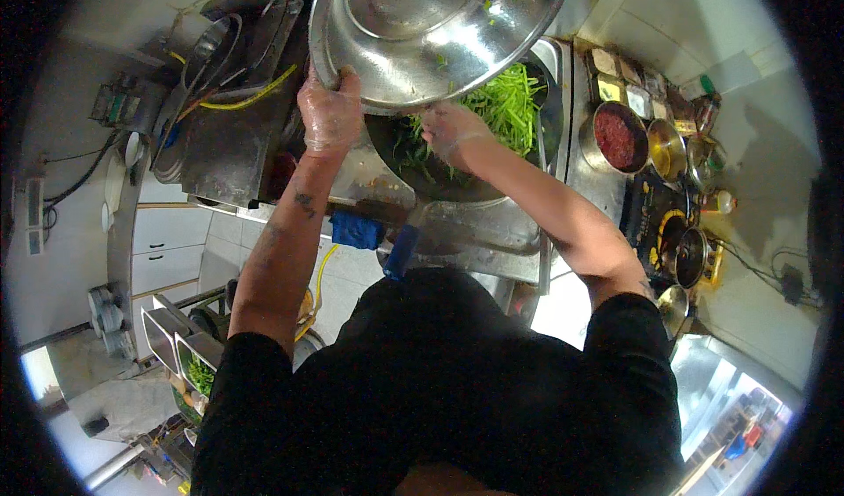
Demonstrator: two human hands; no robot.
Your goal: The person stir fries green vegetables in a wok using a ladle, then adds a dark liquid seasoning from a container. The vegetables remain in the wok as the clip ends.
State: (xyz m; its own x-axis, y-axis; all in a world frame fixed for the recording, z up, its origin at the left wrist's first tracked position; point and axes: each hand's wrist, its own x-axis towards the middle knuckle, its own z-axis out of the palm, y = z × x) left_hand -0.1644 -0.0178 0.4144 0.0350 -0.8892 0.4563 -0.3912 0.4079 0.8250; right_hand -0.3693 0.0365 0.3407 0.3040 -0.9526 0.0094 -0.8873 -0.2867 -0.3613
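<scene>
My left hand (330, 115), in a clear plastic glove, grips the rim of a large stainless-steel basin (409, 61). The basin is held tilted above a dark wok (455, 189), and a few green bits cling to the surface facing me. Cut green vegetable stalks and leaves (511, 110) lie heaped in the wok, partly hidden by the basin. My right hand (455, 130), also gloved, is over the greens just below the basin's near rim. Its fingers are bent; whether they hold anything is unclear. The wok's handle with a blue grip (401, 252) points towards me.
On the right stand a pot of red paste (616, 137), a pot of yellow liquid (666, 149) and seasoning containers (637, 100). A dark pan (690, 257) sits farther down. At left are a steel worktop (227, 156), a strainer (214, 38) and a yellow hose (254, 94). A blue cloth (356, 230) hangs at the front edge.
</scene>
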